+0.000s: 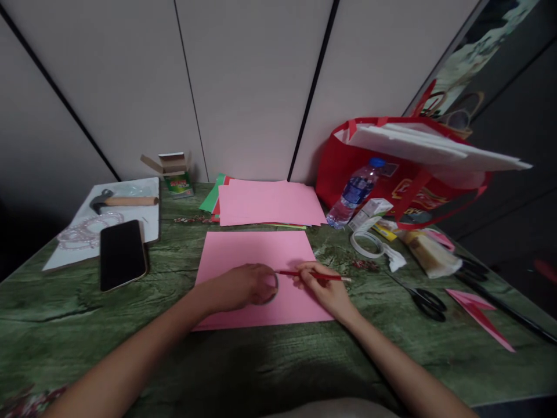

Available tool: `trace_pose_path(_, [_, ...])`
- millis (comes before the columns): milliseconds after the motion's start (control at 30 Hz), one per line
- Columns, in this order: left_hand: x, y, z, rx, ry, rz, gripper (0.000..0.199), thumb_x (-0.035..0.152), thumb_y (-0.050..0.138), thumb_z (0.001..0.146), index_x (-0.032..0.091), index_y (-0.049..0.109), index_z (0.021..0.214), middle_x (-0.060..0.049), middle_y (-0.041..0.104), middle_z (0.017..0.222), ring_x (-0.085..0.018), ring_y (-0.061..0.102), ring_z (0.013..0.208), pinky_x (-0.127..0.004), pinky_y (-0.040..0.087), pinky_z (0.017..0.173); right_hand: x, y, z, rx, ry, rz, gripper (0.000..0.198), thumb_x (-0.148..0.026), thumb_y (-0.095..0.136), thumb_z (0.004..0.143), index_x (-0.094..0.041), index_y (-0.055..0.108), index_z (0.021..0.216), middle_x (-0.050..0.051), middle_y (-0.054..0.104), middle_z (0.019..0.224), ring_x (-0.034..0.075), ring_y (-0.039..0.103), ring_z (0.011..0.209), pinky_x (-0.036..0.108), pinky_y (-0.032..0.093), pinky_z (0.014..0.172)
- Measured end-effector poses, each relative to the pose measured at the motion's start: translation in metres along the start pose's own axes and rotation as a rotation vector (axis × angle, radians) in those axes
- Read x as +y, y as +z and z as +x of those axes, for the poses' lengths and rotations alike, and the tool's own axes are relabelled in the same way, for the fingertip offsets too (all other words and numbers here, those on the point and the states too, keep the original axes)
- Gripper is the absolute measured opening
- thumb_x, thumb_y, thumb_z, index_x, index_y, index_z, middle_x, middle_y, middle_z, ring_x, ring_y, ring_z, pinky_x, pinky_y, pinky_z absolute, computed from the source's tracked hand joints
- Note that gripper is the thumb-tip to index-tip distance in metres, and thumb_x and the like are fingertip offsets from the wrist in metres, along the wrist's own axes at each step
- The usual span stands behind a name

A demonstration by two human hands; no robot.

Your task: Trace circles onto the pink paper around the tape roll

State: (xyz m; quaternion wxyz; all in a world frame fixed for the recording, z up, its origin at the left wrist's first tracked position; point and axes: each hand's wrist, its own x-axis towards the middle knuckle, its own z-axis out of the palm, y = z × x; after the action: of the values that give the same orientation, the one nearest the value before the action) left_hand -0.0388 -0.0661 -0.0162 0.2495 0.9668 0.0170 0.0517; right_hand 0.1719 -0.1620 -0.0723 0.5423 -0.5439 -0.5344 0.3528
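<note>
A pink sheet of paper (235, 249) lies flat on the green table before me. My left hand (243, 285) rests on it, fingers bent over a small round object with a dark rim (277, 285) and holding it against the paper. The hand hides much of this object, so its exact kind is unclear. Between the fingers of my right hand (324, 287) is a red pencil (328, 276), lying nearly level. Its tip points left and meets the round object's edge. The right hand's heel sits by the sheet's right side.
Behind the sheet is a stack of coloured paper (270, 203). On the left are a phone (122, 255), a hammer (126, 201) and a small box (177, 181). To the right stand a water bottle (354, 194) and a red bag (331, 165), with scissors (429, 303) nearer me.
</note>
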Motion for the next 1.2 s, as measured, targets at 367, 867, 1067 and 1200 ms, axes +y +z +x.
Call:
trace_pose_path(367, [0.003, -0.002, -0.001, 0.014, -0.060, -0.098, 0.023, 0.012, 0.041, 0.089, 0.017, 0.044, 0.067, -0.001, 0.054, 0.082, -0.014, 0.047, 0.078, -0.027, 0.037, 0.076, 0.000, 0.001, -0.001, 0.031, -0.041, -0.103, 0.027, -0.042, 0.055, 0.085, -0.018, 0.065, 0.076, 0.004, 0.069, 0.069, 0.016, 0.063, 0.063, 0.028, 0.052, 0.061])
trace_pose_path(867, [-0.003, 0.002, -0.003, 0.016, -0.069, -0.086, 0.021, 0.020, 0.043, 0.090, 0.018, 0.052, 0.070, -0.003, 0.057, 0.086, -0.017, 0.049, 0.083, -0.029, 0.038, 0.082, -0.001, 0.004, -0.018, 0.035, -0.028, -0.176, 0.023, -0.038, 0.057, 0.083, -0.018, 0.063, 0.072, 0.004, 0.071, 0.068, 0.017, 0.067, 0.063, 0.025, 0.052, 0.058])
trace_pose_path(1067, [-0.003, 0.002, -0.003, 0.020, -0.052, -0.056, 0.020, 0.019, 0.045, 0.089, 0.017, 0.052, 0.070, -0.003, 0.056, 0.086, -0.016, 0.048, 0.083, -0.029, 0.037, 0.080, -0.007, 0.002, -0.032, 0.007, -0.039, -0.235, 0.020, -0.033, 0.053, 0.083, -0.019, 0.063, 0.073, 0.004, 0.071, 0.069, 0.017, 0.066, 0.062, 0.025, 0.052, 0.058])
trace_pose_path(1200, [-0.003, 0.002, -0.003, 0.005, -0.041, -0.022, 0.021, 0.018, 0.046, 0.090, 0.017, 0.051, 0.069, -0.002, 0.056, 0.083, -0.016, 0.049, 0.081, -0.028, 0.037, 0.077, -0.011, 0.004, -0.040, -0.004, -0.067, -0.267, 0.015, -0.028, 0.054, 0.081, -0.021, 0.062, 0.072, 0.002, 0.070, 0.066, 0.016, 0.065, 0.059, 0.025, 0.051, 0.055])
